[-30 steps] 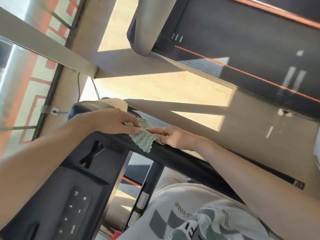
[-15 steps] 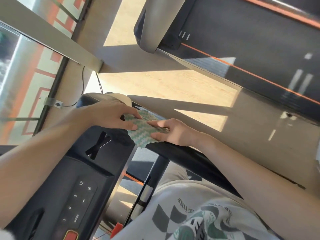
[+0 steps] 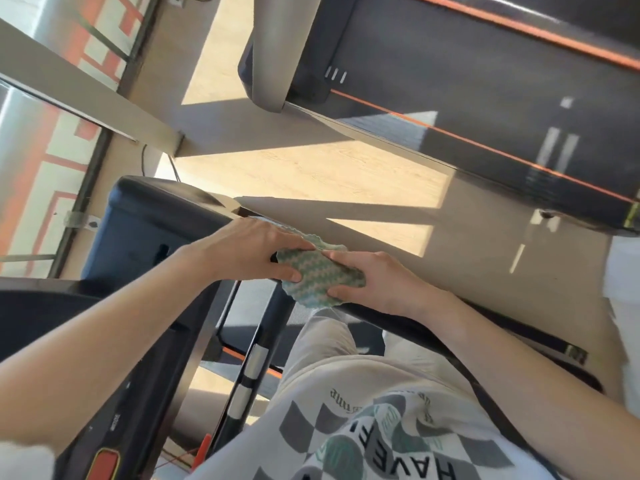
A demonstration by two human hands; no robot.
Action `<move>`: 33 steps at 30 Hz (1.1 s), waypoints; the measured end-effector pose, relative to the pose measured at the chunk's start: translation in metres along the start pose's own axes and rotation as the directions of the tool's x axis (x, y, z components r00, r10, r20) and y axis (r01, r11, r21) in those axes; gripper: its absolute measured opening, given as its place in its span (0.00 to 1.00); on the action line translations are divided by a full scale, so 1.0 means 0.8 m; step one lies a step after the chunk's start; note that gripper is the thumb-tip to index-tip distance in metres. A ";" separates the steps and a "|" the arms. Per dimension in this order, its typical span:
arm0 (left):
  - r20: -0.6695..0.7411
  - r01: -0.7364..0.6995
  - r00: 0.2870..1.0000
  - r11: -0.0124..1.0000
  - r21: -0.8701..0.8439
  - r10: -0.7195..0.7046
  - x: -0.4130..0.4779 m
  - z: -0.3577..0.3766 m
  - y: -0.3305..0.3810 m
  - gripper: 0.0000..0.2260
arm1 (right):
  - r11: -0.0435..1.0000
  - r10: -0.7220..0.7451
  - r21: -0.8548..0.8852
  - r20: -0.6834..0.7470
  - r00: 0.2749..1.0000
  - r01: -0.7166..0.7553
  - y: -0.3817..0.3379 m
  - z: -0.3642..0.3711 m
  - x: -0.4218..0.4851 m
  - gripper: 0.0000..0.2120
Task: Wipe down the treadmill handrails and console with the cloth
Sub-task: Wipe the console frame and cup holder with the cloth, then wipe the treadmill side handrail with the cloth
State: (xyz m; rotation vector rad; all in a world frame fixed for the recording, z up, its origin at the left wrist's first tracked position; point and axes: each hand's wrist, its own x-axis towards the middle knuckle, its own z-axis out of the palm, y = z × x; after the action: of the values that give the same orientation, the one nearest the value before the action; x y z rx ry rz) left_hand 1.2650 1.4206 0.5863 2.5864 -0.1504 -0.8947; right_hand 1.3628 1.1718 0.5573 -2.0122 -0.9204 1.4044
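A green and white wavy-patterned cloth (image 3: pixel 317 271) is draped over the black handrail (image 3: pixel 408 325) of the treadmill, close to where the rail meets the console (image 3: pixel 145 230). My left hand (image 3: pixel 249 251) grips the cloth's left edge with thumb and fingers. My right hand (image 3: pixel 374 280) holds the cloth's right side, wrapped around the rail. The dark console slopes down to the lower left, and a red button (image 3: pixel 104 462) shows at its bottom edge.
A second treadmill (image 3: pixel 467 81) with an orange stripe stands across the wooden floor at the upper right. A window wall with orange markings runs along the left. A black upright post (image 3: pixel 249 372) stands below the handrail, beside my legs.
Both hands have closed more tightly around the cloth, bunching it over the rail. The camera has tilted, so the console now sits lower left and the red button shows.
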 end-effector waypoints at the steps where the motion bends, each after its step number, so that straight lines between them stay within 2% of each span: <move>1: -0.006 -0.015 1.000 1.000 0.007 0.015 0.005 0.003 0.014 0.27 | 1.000 -0.003 -0.015 -0.013 1.000 0.003 0.009 0.000 -0.011 0.33; 5: -0.027 -0.042 0.999 0.995 0.089 0.045 0.024 0.016 0.063 0.27 | 0.998 -0.006 -0.066 -0.066 0.998 0.002 0.042 0.001 -0.048 0.35; 17: -0.165 -0.103 0.980 0.992 0.077 0.114 0.076 0.070 0.199 0.28 | 0.997 0.035 -0.058 -0.166 0.985 -0.046 0.143 -0.019 -0.163 0.35; 22: -0.249 -0.138 0.956 0.987 0.082 0.154 0.099 0.096 0.256 0.27 | 0.998 0.044 -0.029 -0.220 0.974 -0.052 0.185 -0.024 -0.219 0.35; 33: -0.387 -0.193 0.891 0.969 0.155 0.239 0.139 0.146 0.355 0.27 | 0.988 0.022 -0.134 -0.355 0.934 -0.074 0.259 -0.019 -0.312 0.36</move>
State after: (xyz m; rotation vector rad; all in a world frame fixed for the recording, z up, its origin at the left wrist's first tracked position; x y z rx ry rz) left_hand 1.2887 1.0965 0.5536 2.7254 -0.3721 -0.2677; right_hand 1.3682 0.8469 0.5587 -2.3113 -0.8350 0.9718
